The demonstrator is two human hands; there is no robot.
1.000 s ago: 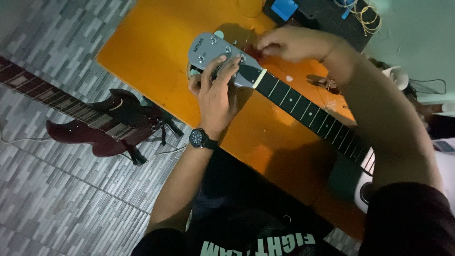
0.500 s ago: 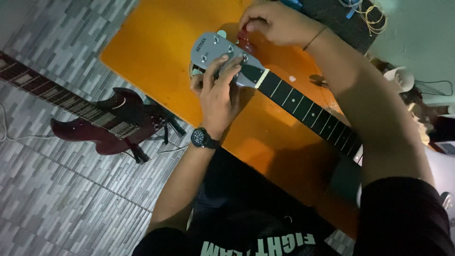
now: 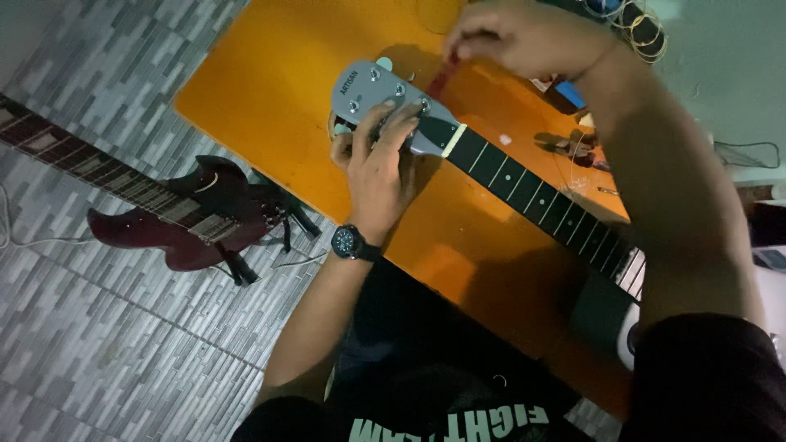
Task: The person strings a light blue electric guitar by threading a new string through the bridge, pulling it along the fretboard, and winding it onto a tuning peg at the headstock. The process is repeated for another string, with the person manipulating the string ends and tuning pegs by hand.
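The grey guitar headstock (image 3: 385, 102) lies flat near the far left corner of the orange table (image 3: 270, 90), with the dark fretted neck (image 3: 532, 192) running from it toward the lower right. The left hand (image 3: 378, 168) lies over the headstock's near end, fingers curled down and closed around it where it meets the neck, fingertips pressing near the tuning posts. A black wristwatch (image 3: 352, 243) sits on that wrist. The right hand (image 3: 524, 37) is above and beyond the headstock, fingers pinched together on the top of a thin red tool (image 3: 442, 78) that slants down toward the headstock's far edge; whether its tip touches a tuner is not clear.

The headstock carries a small dark printed mark near its left end and 4 round silver posts on its face. On the table beyond the neck lie a small blue block (image 3: 573, 94) and some small dark bits (image 3: 565, 146), too blurred to identify. A coil of yellowish wire (image 3: 643, 29) sits at the top right edge.

On the grey patterned floor (image 3: 98, 344) to the left lies a dark red electric guitar (image 3: 188, 217).

Compared with half a second ago, the right hand has lifted farther from the headstock, toward the frame's top, and more of the red tool shows beneath it. The left hand keeps the same hold.
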